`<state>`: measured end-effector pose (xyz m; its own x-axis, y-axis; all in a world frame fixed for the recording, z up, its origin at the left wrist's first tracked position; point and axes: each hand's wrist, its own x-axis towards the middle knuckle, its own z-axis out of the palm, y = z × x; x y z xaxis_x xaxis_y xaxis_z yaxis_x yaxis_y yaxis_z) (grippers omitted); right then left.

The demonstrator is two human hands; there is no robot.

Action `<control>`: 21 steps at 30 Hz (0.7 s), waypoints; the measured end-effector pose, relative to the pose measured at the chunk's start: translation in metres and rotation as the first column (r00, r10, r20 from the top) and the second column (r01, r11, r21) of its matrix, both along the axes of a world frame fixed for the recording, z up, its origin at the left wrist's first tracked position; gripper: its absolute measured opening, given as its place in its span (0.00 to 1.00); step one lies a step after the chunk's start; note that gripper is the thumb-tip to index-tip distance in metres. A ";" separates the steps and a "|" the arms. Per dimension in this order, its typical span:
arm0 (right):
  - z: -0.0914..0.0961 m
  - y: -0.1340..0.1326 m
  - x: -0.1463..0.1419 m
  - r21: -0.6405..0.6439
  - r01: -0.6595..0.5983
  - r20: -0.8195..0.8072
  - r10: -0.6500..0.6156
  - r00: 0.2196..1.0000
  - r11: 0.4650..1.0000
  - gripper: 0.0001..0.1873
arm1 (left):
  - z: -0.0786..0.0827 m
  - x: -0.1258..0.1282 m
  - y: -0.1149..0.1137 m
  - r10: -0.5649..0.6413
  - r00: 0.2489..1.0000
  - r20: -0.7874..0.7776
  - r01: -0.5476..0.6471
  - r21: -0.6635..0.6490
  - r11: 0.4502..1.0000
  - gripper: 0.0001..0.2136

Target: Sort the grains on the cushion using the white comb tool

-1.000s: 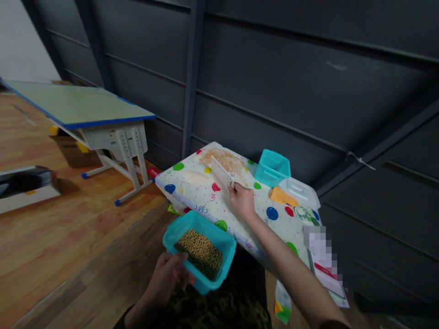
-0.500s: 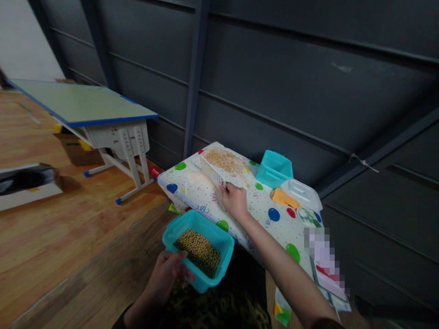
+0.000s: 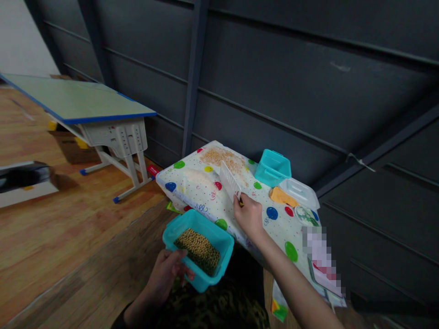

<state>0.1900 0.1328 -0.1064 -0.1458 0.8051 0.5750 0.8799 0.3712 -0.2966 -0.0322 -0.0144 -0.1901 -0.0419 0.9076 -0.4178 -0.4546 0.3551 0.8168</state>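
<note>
My left hand grips the near corner of a teal plastic tub holding several greenish-brown beans, kept below the table's front edge. My right hand is closed on a flat white slotted plastic scraper, which stands on edge on the polka-dot tablecloth. Behind the scraper lies a spread of tan grains. A pale heap of white grains sits to the left of the scraper.
A second teal tub stands at the back of the table beside a clear lid, an orange cloth and a printed packet. A green-topped desk stands left on the wooden floor. A grey panelled wall is behind.
My right hand has drawn the white scraper back toward me and to the right, away from the tan grains. The left hand and its tub have stayed nearly still.
</note>
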 end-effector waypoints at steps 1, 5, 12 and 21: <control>-0.003 -0.002 -0.002 0.006 -0.004 0.014 0.004 1.000 1.000 0.15 | 0.000 0.000 0.000 -0.009 1.000 -0.008 0.009 0.003 1.000 0.21; -0.007 0.001 -0.019 0.017 -0.026 0.058 0.025 0.998 1.000 0.13 | -0.001 -0.002 -0.001 -0.009 1.000 -0.023 0.009 -0.006 1.000 0.21; -0.002 0.008 -0.055 -0.053 -0.054 0.073 0.058 0.996 0.997 0.11 | 0.002 0.001 -0.001 0.008 0.999 -0.043 -0.008 0.000 1.000 0.21; 0.020 0.033 0.003 -0.145 -0.051 -0.385 -0.008 0.923 0.988 0.14 | 0.006 0.001 -0.001 0.043 0.999 0.004 -0.043 -0.031 0.999 0.21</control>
